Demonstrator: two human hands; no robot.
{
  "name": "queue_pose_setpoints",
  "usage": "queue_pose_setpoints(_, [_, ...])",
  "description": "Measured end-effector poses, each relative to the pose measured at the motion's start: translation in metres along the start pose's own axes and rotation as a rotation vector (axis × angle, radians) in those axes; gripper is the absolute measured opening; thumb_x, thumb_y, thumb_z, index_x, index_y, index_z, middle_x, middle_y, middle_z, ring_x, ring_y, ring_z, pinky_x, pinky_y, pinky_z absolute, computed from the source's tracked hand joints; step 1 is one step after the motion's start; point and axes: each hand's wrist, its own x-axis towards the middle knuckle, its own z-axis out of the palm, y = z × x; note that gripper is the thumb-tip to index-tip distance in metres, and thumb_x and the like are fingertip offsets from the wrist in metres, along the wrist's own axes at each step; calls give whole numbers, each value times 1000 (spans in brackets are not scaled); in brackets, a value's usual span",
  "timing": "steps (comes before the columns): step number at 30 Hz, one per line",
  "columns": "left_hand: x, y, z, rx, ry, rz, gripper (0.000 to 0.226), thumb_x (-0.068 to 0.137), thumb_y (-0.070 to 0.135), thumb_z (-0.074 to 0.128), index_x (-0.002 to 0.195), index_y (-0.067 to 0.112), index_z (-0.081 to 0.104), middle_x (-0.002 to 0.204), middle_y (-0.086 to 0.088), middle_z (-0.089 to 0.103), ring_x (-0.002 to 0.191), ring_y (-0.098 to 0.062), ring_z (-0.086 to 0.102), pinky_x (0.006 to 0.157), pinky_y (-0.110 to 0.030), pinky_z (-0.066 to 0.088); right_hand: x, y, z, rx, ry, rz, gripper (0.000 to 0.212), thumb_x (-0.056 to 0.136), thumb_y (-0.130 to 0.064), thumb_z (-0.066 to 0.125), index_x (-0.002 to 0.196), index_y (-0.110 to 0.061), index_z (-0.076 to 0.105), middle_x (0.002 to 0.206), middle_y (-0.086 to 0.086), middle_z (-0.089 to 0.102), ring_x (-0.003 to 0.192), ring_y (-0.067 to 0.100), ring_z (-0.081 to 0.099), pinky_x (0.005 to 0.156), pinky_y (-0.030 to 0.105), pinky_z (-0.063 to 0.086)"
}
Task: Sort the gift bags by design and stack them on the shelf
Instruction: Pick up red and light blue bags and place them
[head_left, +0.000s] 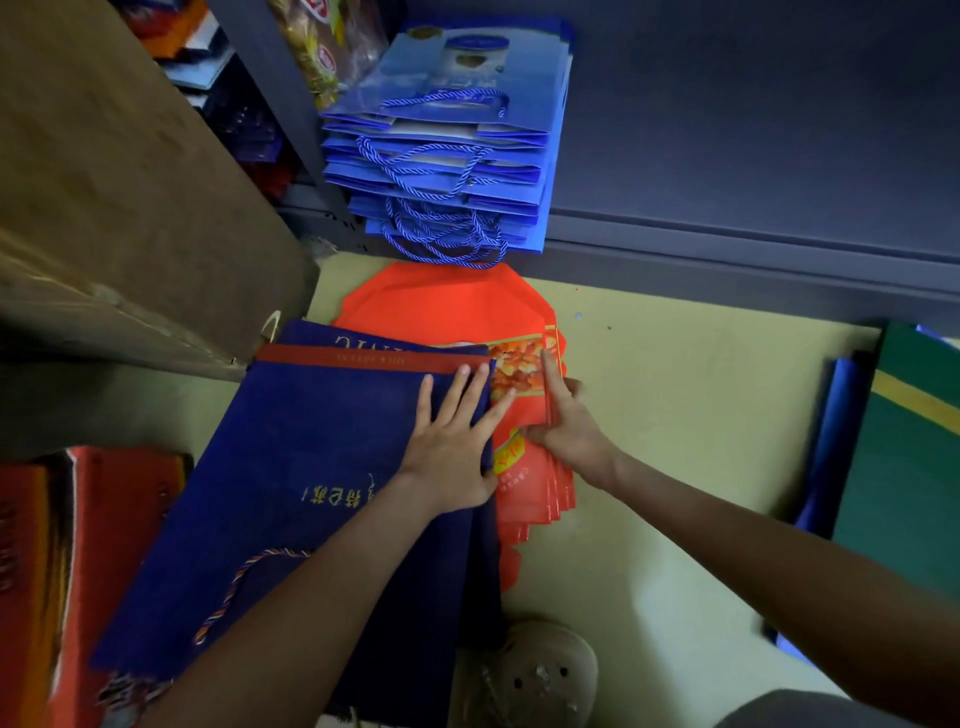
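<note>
Left hand (452, 452): flat, fingers spread, pressing the navy bags (311, 452) on the floor (675, 415).
Right hand (566, 421): pinches the right edge of the red bags (452, 301), which lie partly under the navy ones.
Shelf (727, 244): light-blue bag stack (447, 156) at its front edge.
Around: cardboard box (130, 208) to the left, green board (904, 467) to the right.

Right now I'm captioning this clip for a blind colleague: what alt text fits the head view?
A person's left hand presses flat on navy gift bags on the floor while the right hand pinches the edge of red gift bags partly beneath them. Behind, light blue gift bags with rope handles sit stacked on a grey shelf.
</note>
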Motion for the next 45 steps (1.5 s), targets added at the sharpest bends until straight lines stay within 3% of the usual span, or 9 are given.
queue_pose_setpoints(2, [1, 1, -3, 38, 17, 19, 92, 79, 56, 52, 151, 34, -2, 154, -8, -29, 138, -25, -33, 103, -55, -29, 0, 1, 1, -5, 5, -28, 97, 85, -3, 62, 140, -54, 1, 132, 6, 22, 108, 18, 42, 85, 21, 48])
queue_pose_setpoints(6, [10, 6, -13, 120, 29, 37, 78, 83, 68, 38, 150, 32, 20, 154, -9, -29, 141, -28, -27, 104, -58, -26, -5, 3, 6, -76, 29, -39, 103, 82, -6, 60, 127, -73, -4, 140, 8, 18, 131, 32, 30, 105, 45, 40])
queue_pose_setpoints(12, [19, 11, -23, 338, -51, 73, 74, 85, 67, 35, 144, 23, 36, 157, -8, -21, 141, -31, -25, 101, -60, -28, -10, 6, 4, -17, 24, -56, 101, 83, 4, 56, 144, -50, -3, 152, 10, 10, 135, 27, 33, 102, 40, 44])
queue_pose_setpoints(19, [11, 9, -29, 307, -8, 67, 63, 87, 63, 28, 132, 24, 47, 158, -7, -15, 143, -31, -21, 101, -62, -27, -6, 5, 1, 502, 95, 147, 111, 80, 18, 58, 148, -28, -16, 117, -7, 40, 99, 10, 56, 74, 37, 55])
queue_pose_setpoints(25, [8, 8, -29, 229, 41, 32, 60, 86, 64, 31, 127, 24, 49, 157, -8, -18, 143, -30, -20, 106, -61, -22, -3, -4, 6, 617, 17, 190, 88, 80, 17, 58, 145, -21, 13, 115, 3, 55, 97, 20, 62, 74, 42, 56])
queue_pose_setpoints(30, [9, 8, -29, 224, 43, 29, 60, 85, 63, 32, 127, 24, 50, 157, -9, -18, 143, -30, -21, 105, -61, -23, 3, -4, -5, 841, 59, 338, 89, 81, 14, 59, 149, -11, 7, 126, 8, 51, 94, 20, 61, 64, 37, 53])
queue_pose_setpoints(34, [9, 7, -29, 220, 43, 33, 61, 85, 64, 31, 126, 23, 52, 157, -9, -18, 143, -30, -21, 106, -61, -21, 6, -4, -16, 904, -70, 348, 61, 84, 10, 57, 140, 0, 35, 117, 16, 62, 92, 25, 66, 66, 36, 56])
queue_pose_setpoints(38, [9, 7, -30, 199, 66, 36, 60, 85, 63, 31, 124, 23, 53, 158, -9, -17, 144, -30, -19, 107, -61, -21, 8, -6, -17, 899, -184, 272, 52, 86, 9, 52, 135, -9, 47, 112, 12, 67, 95, 25, 67, 72, 36, 58])
queue_pose_setpoints(45, [10, 4, -35, 187, 106, 47, 61, 85, 65, 30, 122, 24, 55, 157, -8, -19, 144, -29, -19, 107, -60, -21, 3, 2, -6, 773, -228, 61, 87, 78, 18, 57, 144, -32, 30, 128, 16, 58, 110, 29, 61, 82, 42, 54])
